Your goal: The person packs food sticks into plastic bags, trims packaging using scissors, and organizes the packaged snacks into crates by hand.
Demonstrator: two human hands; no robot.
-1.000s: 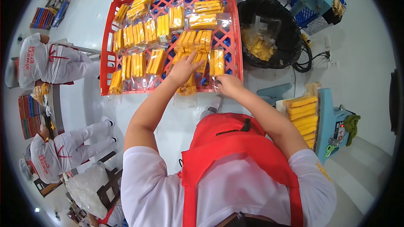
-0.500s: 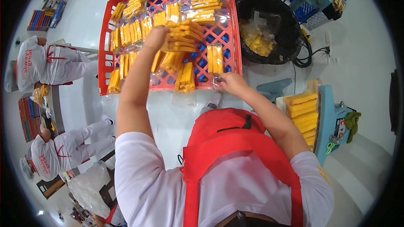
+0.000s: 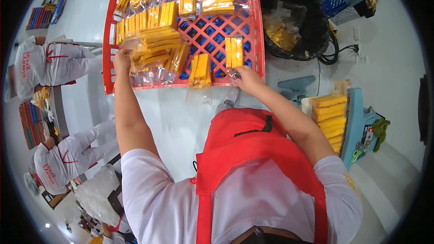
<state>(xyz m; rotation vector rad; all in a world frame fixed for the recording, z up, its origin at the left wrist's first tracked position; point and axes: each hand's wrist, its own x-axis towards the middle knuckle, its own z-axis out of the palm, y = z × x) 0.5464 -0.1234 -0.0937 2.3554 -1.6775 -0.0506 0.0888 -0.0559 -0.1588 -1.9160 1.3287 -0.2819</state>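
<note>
Clear packets of yellow sticks (image 3: 166, 14) lie in a red lattice crate (image 3: 257, 31). At the crate's left side, my left hand (image 3: 122, 61) is closed on the edge of a clear packet in a stacked group (image 3: 158, 43). My right hand (image 3: 246, 79) pinches the near end of an upright packet (image 3: 234, 53) near the crate's front right. Between the hands, another packet (image 3: 199, 70) rests at the front, its clear end hanging over the rim.
A bin lined with a black bag (image 3: 312, 22) stands right of the crate. A blue machine (image 3: 357, 126) with stacked yellow sticks (image 3: 331, 119) is at the right. Two people in white (image 3: 63, 61) (image 3: 74, 153) stand at the left.
My left hand has moved from the crate's middle to its left side, and the stacked packets have shifted left with it. More lattice shows in the middle. My right hand stays at the same packet.
</note>
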